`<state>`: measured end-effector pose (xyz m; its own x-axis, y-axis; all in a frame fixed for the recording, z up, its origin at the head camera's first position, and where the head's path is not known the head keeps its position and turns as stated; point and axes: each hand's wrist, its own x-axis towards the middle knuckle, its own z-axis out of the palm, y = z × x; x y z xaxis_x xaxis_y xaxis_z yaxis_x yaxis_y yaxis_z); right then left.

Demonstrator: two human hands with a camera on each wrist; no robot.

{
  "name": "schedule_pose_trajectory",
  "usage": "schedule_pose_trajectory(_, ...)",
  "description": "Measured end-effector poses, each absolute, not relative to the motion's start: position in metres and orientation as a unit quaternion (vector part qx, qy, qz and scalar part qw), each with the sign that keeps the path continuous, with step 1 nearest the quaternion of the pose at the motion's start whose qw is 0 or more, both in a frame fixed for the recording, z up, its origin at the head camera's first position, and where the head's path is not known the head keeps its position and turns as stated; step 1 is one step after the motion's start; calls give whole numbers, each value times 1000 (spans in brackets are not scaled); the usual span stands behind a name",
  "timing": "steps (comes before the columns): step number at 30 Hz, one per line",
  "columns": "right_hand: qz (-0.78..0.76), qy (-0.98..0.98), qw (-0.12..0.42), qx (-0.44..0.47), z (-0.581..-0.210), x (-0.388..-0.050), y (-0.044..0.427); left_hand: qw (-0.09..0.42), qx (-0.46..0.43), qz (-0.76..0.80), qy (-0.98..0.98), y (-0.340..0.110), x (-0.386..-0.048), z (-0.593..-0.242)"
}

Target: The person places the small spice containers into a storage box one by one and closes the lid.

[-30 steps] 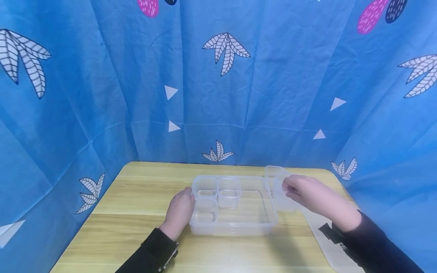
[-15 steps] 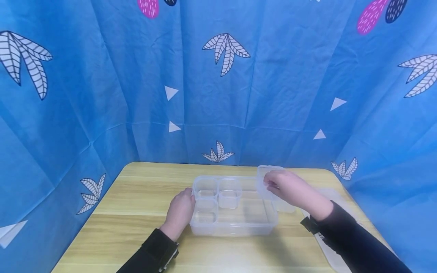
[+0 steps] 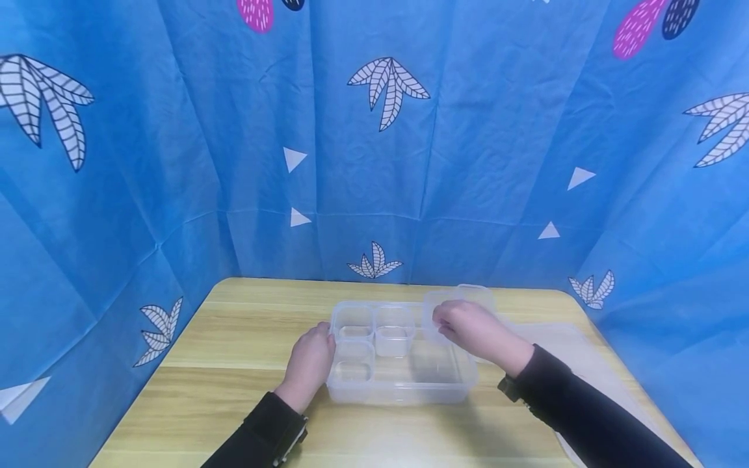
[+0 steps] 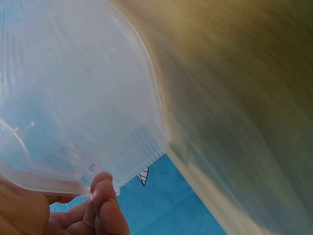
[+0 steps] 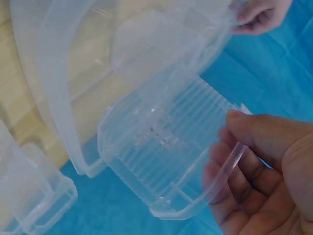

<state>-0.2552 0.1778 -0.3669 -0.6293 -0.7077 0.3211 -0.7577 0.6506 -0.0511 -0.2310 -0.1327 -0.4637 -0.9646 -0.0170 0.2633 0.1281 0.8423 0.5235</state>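
Observation:
A large clear plastic box (image 3: 404, 393) lies on the table with three small clear containers inside: one at back left (image 3: 354, 318), one beside it (image 3: 394, 344), one at front left (image 3: 353, 370). My left hand (image 3: 307, 359) holds the box's left rim; fingers (image 4: 110, 210) press against it in the left wrist view. Over the box's back right part, my right hand (image 3: 476, 331) pinches the rim of another small clear container (image 5: 161, 142) between thumb and fingers. The right wrist view shows this container tilted, above the box's interior.
One more small clear container (image 3: 476, 296) stands behind the box at the right, also seen in the right wrist view as clear plastic (image 5: 49, 196). A pale flat sheet (image 3: 562, 338) lies along the table's right side. Blue patterned cloth (image 3: 374, 162) surrounds the wooden table (image 3: 246, 377).
My right hand has carried the small container leftward from beside the box to over its back right part. The left hand keeps its hold on the left rim.

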Motion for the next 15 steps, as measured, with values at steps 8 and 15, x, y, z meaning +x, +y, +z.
schedule_pose_trajectory(8,84,-903,128,400,-379,-258,173,134,-32,-282,-949,-132,-231,-463)
schedule_pose_trajectory(15,99,-904,108,402,-391,-262,171,140,-34,-277,-950,-133,-231,-464)
